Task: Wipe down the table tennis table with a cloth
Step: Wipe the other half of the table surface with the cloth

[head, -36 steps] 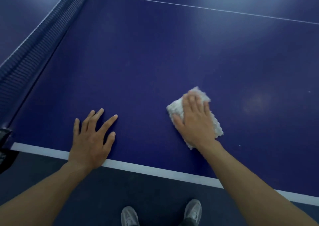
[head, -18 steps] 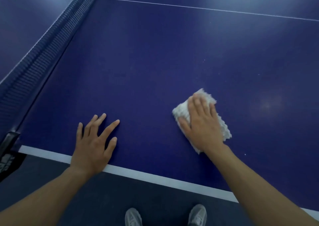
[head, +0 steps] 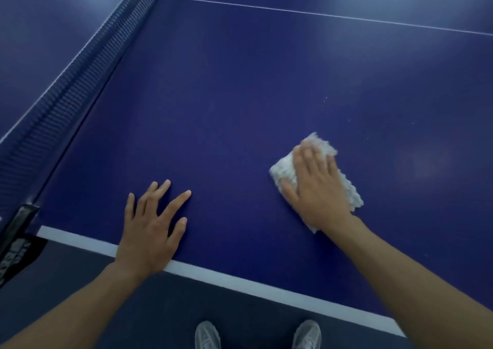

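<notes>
The dark blue table tennis table [head: 240,95] fills most of the view, with a white line along its near edge. A folded white fluffy cloth [head: 282,170] lies on it to the right. My right hand [head: 317,186] presses flat on the cloth with straight fingers and covers its middle. My left hand [head: 152,226] rests flat on the bare table near the white edge line, fingers spread, holding nothing.
The net [head: 66,95] runs diagonally along the left, with its clamp post [head: 18,231] at the table's near-left corner. A thin white centre line [head: 320,15] crosses the far surface. Small white specks [head: 349,120] dot the surface beyond the cloth. My two shoes [head: 256,335] stand on grey floor below.
My right hand has slid the cloth a little to the right along the table. My left hand has stayed planted in the same spot by the edge line.
</notes>
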